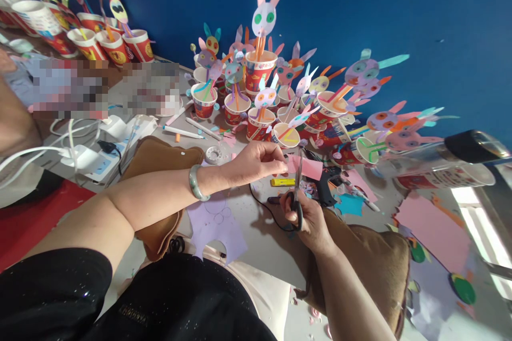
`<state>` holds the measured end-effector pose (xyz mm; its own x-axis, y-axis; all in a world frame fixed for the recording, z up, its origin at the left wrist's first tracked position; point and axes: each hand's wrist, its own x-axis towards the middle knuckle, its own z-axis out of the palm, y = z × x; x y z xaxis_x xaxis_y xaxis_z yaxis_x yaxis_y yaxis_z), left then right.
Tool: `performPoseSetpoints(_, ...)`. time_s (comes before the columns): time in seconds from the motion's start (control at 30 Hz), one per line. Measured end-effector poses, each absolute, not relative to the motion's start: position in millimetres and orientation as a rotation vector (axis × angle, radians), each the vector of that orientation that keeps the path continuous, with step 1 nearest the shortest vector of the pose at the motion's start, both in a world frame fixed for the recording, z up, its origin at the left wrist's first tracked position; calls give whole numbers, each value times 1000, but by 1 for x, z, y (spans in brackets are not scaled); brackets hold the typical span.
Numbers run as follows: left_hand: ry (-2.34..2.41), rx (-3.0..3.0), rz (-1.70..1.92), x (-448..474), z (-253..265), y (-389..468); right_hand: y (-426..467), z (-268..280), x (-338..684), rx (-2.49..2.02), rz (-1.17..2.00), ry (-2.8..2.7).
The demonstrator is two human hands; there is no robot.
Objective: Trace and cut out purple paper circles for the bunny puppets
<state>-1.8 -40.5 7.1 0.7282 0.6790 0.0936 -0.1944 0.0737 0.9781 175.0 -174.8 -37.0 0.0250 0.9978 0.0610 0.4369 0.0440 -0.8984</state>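
Observation:
My left hand (pixel 256 162), with a jade-coloured bangle on the wrist, pinches the left end of a small pink paper strip (pixel 312 168). Black-handled scissors (pixel 298 177) are in my right hand (pixel 314 224), their blades pointing up and crossing the strip close to my left fingertips. Whether the blades are parted is hard to make out. Below my hands lie a yellow stick-like item (pixel 282 182) and a black glue gun (pixel 325 186). A purple paper sheet (pixel 218 224) with round cut-outs and drawn circles lies nearer my body.
Paper cups (pixel 260 125) with paper rabbit heads crowd the back by the blue wall. A power strip (pixel 106 154) with white cables sits left. Brown cushion-like pads (pixel 364 266) flank my arms. A clear bottle (pixel 416 162) and pink paper sheets (pixel 434 229) are at right.

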Motion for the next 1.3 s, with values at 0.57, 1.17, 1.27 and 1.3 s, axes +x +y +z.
performPoseSetpoints(0.57, 449, 1351, 707, -2, 7, -40, -174, -35, 174, -1500, 887, -1530)
performPoseSetpoints(1.17, 483, 1320, 702, -2, 10, -39, -174, -33, 173, -1509, 902, -1545)
performPoseSetpoints(1.27, 482, 1315, 715, -2, 9, -38, -174, -35, 174, -1512, 902, -1545)
performPoseSetpoints(1.3, 480, 1311, 723, -2, 9, -38, -175, -35, 174, -1512, 903, -1544)
